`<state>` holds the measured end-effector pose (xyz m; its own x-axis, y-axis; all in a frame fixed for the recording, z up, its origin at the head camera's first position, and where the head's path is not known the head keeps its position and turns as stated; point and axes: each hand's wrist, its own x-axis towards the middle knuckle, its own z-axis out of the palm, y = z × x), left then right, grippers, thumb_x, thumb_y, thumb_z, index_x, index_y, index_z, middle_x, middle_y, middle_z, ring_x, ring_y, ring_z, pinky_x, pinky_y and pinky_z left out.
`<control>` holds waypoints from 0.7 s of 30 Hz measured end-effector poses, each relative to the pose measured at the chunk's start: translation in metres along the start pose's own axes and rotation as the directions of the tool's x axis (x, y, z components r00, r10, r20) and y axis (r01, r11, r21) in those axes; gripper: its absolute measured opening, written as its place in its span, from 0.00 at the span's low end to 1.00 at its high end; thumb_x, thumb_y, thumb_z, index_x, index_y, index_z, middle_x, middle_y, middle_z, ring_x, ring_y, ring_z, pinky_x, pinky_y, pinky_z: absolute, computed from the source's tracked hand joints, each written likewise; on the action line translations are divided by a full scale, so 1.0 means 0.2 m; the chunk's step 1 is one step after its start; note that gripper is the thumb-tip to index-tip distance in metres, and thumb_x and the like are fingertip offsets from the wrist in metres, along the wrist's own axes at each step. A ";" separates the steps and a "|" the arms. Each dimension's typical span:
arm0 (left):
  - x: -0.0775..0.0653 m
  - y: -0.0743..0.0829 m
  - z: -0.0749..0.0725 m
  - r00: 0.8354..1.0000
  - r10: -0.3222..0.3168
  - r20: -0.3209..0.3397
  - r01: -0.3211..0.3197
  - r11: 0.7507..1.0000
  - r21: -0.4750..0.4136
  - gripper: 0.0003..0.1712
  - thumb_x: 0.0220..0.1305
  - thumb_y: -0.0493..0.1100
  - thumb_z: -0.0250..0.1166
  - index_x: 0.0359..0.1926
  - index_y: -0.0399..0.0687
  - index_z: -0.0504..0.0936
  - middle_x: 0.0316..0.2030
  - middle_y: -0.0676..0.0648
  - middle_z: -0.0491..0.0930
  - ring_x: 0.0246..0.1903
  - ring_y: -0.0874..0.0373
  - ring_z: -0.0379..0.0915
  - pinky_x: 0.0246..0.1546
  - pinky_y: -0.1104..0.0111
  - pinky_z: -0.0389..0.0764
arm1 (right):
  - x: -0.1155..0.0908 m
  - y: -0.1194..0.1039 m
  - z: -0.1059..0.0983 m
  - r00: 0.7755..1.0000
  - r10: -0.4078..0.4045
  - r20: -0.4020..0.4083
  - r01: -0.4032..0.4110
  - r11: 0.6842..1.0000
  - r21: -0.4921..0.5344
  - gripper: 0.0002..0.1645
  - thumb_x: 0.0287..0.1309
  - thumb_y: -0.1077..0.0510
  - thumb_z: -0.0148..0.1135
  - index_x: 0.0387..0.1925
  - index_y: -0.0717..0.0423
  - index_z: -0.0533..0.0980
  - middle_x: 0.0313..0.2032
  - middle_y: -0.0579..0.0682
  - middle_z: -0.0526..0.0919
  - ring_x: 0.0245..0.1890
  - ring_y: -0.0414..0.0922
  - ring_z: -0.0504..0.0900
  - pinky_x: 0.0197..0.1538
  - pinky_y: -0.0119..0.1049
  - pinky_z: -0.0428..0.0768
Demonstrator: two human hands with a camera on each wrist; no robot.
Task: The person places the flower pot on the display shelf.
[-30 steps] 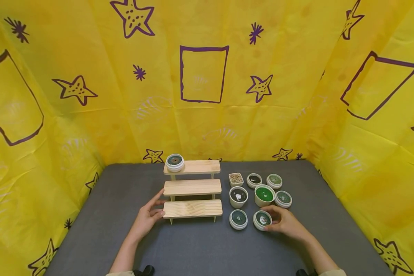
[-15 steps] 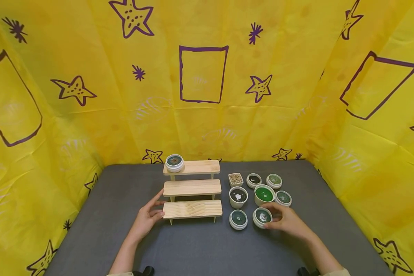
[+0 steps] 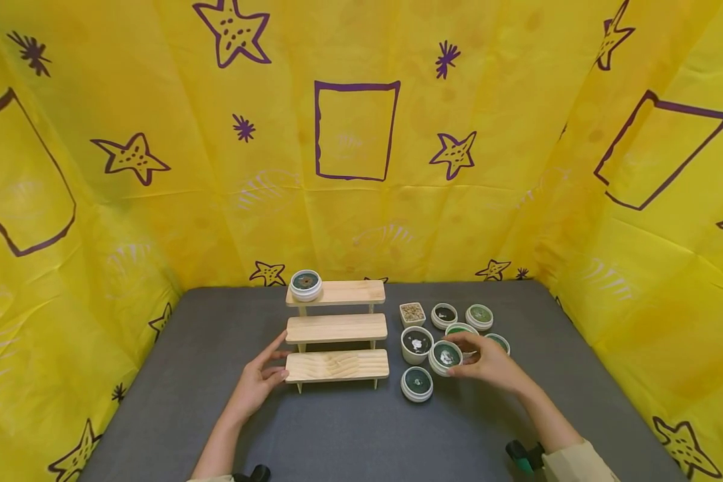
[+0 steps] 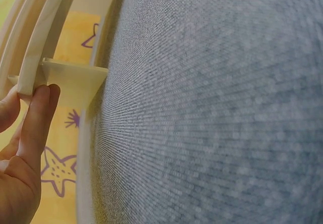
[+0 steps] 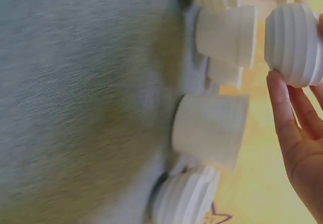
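My right hand (image 3: 493, 363) holds a small white ribbed pot (image 3: 446, 359) with a dark green, white-flecked filling. In the right wrist view this pot (image 5: 292, 45) is up off the table, between thumb and fingers. A three-tier wooden shelf stand (image 3: 337, 365) stands left of the pots. At its left side my left hand (image 3: 258, 380) grips the end of the lowest board; the left wrist view shows the thumb and fingers (image 4: 36, 120) pinching that board (image 4: 43, 37). Another ribbed pot (image 3: 305, 286) sits on the left end of the top board.
Right of the stand are a square pot of pebbles (image 3: 412, 313), a tall dark-filled pot (image 3: 417, 343) and a ribbed pot (image 3: 417, 384). Further small pots (image 3: 478, 316) stand behind my right hand, which partly covers a bright green one (image 3: 458, 328). Yellow cloth (image 3: 361, 221) walls the grey table (image 3: 337, 435).
My right hand has lifted the ribbed pot from the table and moved it up and slightly left, now overlapping the bright green pot. My left hand keeps its place on the stand.
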<state>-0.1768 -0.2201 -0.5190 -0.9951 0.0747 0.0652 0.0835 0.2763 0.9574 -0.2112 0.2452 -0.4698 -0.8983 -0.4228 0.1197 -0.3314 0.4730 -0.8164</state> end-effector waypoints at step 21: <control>0.00 -0.01 -0.01 1.000 0.003 0.013 -0.003 1.000 -0.003 0.44 0.62 0.26 0.63 0.76 0.52 0.60 0.60 0.28 0.72 0.41 0.60 0.82 0.38 0.76 0.83 | 0.44 -0.27 0.02 0.999 0.005 -0.054 -0.005 1.000 0.003 0.34 0.47 0.49 0.78 0.58 0.44 0.77 0.51 0.52 0.84 0.47 0.51 0.83 0.44 0.37 0.83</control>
<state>-0.1775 -0.2219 -0.5206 -0.9940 0.0882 0.0640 0.0859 0.2731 0.9582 -0.2699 0.1789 -0.4170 -0.9142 -0.3779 0.1461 -0.3263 0.4731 -0.8184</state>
